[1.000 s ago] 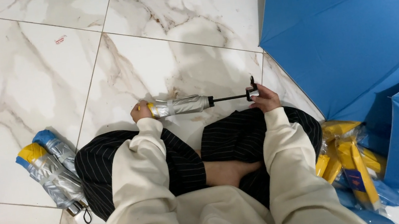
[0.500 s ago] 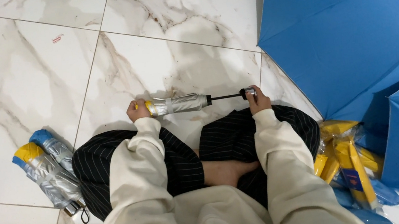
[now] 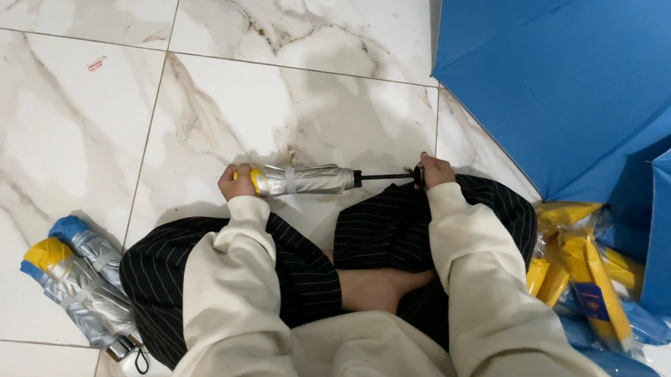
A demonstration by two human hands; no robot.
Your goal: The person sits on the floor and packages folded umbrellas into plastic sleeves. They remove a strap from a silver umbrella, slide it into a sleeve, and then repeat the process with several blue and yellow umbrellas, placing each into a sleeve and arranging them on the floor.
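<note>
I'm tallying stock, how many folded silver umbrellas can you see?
3: one held between the left hand and right hand, two lying together on the floor beside the left knee. Others may be hidden.

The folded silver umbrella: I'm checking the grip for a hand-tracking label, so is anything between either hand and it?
Nothing visible. The left hand grips the yellow end of the folded silver umbrella, and the right hand holds the far end of its thin black shaft, all above the marble floor.
</note>
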